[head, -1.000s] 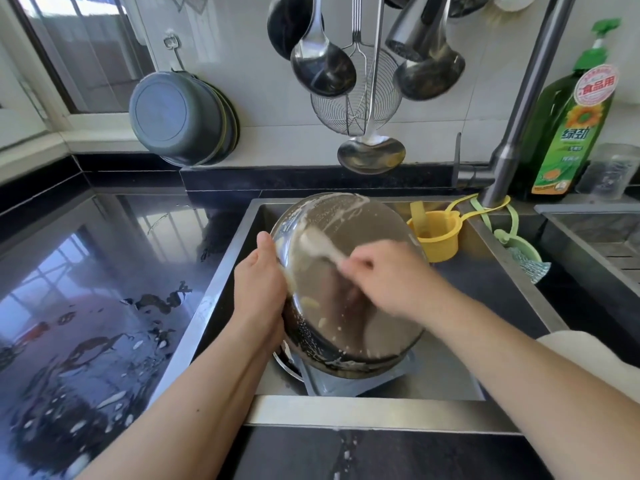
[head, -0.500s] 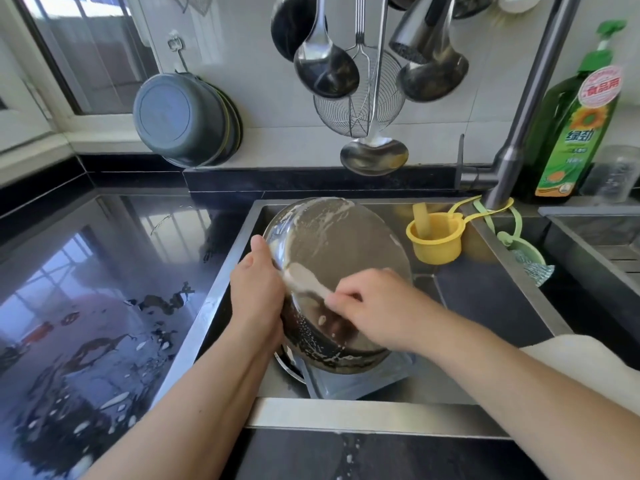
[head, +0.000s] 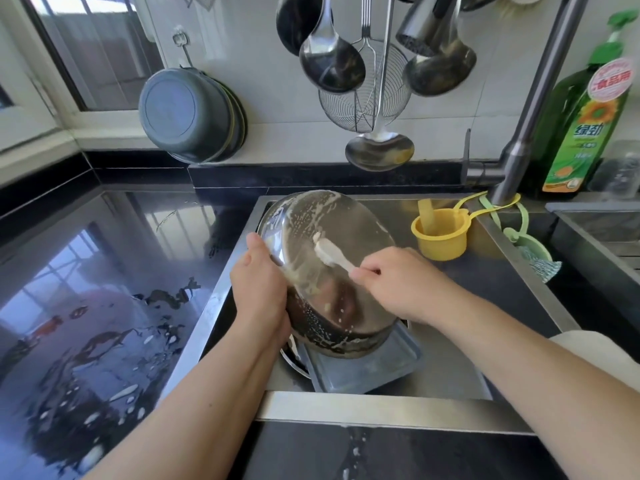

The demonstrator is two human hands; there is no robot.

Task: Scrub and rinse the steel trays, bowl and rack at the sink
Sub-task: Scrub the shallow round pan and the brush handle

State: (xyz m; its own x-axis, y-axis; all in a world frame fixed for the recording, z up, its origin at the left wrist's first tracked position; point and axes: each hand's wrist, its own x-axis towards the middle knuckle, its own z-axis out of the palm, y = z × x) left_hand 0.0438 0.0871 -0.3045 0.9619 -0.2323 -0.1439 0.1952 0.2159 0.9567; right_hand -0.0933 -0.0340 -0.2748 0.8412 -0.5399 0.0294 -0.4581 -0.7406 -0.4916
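A steel bowl (head: pixel 349 306) stands tilted on its rim in the sink (head: pixel 363 407), its soapy underside facing me. My left hand (head: pixel 258 292) grips the bowl's left rim. My right hand (head: pixel 398 282) holds a white brush (head: pixel 329 252), whose head presses on the bowl's bottom near the upper middle. Under the bowl lies a flat steel tray (head: pixel 374 372), with the edge of another round steel piece (head: pixel 292 362) showing at its left.
A yellow cup (head: pixel 440 237) hangs in the sink's back right corner beside a green scrubber (head: pixel 535 254). The tap (head: pixel 519 147) rises at the right, a green soap bottle (head: pixel 581 126) behind it. Ladles and a strainer (head: pixel 363 98) hang above. Wet black counter (head: pixel 104 289) lies left.
The brush swept down to the bowl's left side and has come back up toward the middle. The bowl shifted slightly in my left hand's grip.
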